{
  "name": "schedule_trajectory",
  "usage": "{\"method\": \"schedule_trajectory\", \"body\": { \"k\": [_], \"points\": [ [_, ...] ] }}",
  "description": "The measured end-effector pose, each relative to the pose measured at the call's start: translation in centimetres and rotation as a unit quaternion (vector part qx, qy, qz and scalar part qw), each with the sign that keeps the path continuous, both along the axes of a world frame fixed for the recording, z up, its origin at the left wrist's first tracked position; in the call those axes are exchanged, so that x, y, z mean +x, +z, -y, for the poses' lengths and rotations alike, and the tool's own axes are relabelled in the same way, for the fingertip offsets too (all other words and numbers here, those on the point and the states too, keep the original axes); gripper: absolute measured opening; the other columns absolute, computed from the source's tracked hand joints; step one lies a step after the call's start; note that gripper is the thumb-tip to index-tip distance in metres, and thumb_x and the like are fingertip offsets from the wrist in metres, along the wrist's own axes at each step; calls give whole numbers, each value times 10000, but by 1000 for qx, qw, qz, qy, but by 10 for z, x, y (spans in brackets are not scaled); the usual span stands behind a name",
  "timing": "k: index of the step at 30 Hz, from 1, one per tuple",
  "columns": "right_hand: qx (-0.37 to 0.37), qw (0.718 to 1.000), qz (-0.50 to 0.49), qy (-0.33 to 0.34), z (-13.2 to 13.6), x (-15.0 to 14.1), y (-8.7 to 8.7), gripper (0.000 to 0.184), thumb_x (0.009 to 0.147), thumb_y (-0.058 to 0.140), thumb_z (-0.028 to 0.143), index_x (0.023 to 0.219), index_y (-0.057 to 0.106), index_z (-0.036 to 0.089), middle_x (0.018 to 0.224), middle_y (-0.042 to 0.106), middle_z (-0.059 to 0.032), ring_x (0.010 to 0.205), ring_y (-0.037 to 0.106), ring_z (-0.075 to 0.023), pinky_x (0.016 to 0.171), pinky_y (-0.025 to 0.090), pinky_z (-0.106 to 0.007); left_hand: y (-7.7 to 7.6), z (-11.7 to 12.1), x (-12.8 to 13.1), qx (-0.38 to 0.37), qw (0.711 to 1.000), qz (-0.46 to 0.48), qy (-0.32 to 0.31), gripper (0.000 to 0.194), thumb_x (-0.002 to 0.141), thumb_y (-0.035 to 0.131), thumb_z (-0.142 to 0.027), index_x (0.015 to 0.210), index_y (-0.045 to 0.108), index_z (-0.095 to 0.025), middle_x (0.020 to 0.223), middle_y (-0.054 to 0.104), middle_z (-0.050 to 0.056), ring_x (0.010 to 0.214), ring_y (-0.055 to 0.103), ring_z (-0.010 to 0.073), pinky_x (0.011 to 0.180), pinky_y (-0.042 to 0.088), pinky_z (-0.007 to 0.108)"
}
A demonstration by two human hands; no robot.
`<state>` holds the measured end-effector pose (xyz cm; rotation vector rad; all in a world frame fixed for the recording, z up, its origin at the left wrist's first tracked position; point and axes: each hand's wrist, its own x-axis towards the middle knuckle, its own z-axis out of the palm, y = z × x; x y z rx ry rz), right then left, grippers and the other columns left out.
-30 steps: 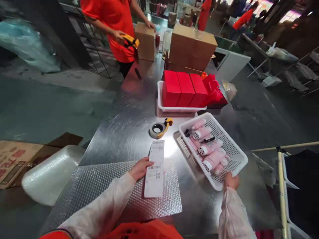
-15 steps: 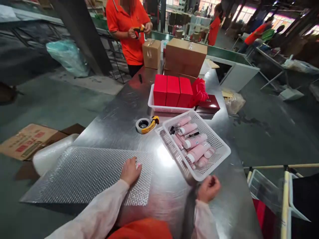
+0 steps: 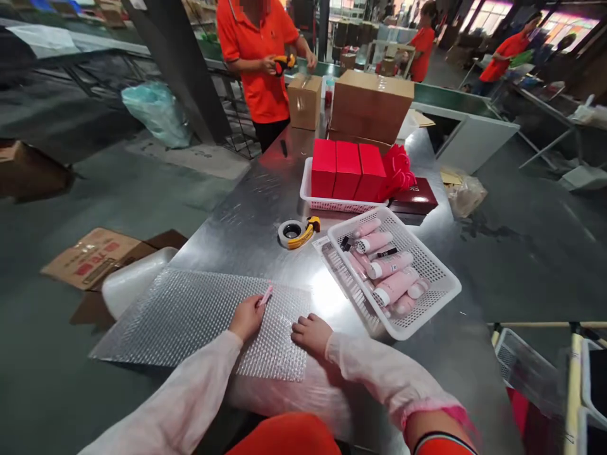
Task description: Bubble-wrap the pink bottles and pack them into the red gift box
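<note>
steel tabletop (image 3: 246, 227) gleamed, and over the bubble wrap (image 3: 199, 316) the left hand (image 3: 247, 318) pinched a slim pink piece (image 3: 267, 294), long axis slanting away rightward, ahead and left of the right hand (image 3: 312, 333), palm down, fingers loosely spread!

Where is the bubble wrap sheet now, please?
In the head view, the bubble wrap sheet lies at lower left on the table, beneath the left hand, left of the white basket.
</note>
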<state>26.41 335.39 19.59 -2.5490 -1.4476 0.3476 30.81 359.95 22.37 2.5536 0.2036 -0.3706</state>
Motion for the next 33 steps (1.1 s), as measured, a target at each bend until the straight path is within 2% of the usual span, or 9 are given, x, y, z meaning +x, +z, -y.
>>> {"method": "schedule_trajectory", "body": {
  "k": [2,5,8,15,19,24,28,30,33],
  "points": [
    [-30,999,8,31,-12,13,0,262,1031,438,235,1003,696,195,1003,684,-22,945,541,-160,860,397,-314,3,-14,33,-11,999,16,36,218,842,625,-162,1016,753,-193,1047,765,104,1007,679,263,892,479,298],
    [-53,998,11,32,-30,25,-2,237,1013,479,240,928,696,201,942,680,10,906,528,-143,850,381,-297,1,-24,84,-3,998,15,53,224,832,630,-157,1016,757,-172,1003,769,118,990,685,276,866,484,302],
    [-60,998,10,6,-22,20,-4,134,968,581,286,920,681,211,932,697,-11,921,531,-174,842,387,-329,-6,-24,114,4,998,7,56,205,833,624,-143,986,761,-142,945,767,142,950,697,293,828,489,309],
    [-80,994,-35,-67,54,-29,-4,122,956,573,268,913,675,216,907,686,-8,927,552,-192,837,397,-329,-22,-21,104,11,998,0,58,240,901,596,-169,1088,737,-116,1079,747,146,1045,674,284,863,466,290],
    [-89,990,-22,-106,97,-53,0,90,908,639,205,820,653,216,838,685,-19,859,579,-202,763,417,-334,-16,-12,103,14,996,-1,91,198,881,626,-184,1025,761,-162,1005,771,119,983,692,266,810,473,273],
    [-75,986,-14,-150,143,-89,-1,66,918,618,191,924,670,231,897,698,-30,900,599,-227,803,446,-360,-8,-1,97,38,993,17,110,219,870,609,-156,1031,757,-153,1065,745,157,1069,659,301,881,469,313],
    [-13,984,-60,-164,164,-118,-18,176,879,632,233,1046,683,255,1067,717,-42,1025,603,-252,934,455,-406,-12,38,71,38,993,69,88,410,877,598,-158,1284,646,-165,1397,576,200,1353,462,362,1121,343,452],
    [18,982,-84,-168,171,-131,-28,379,824,655,297,1202,659,271,1209,692,-70,1134,579,-293,1024,429,-467,-18,78,52,-32,994,106,18,415,865,614,-157,1278,649,-175,1417,564,195,1366,448,365,1171,287,487],
    [25,983,-105,-150,177,-145,-39,677,717,679,391,1379,573,296,1338,632,-109,1219,536,-379,1066,398,-579,-28,155,23,-159,967,158,-118,363,863,621,-167,1219,690,-191,1389,595,192,1350,481,370,1200,245,526]
  ]
}}
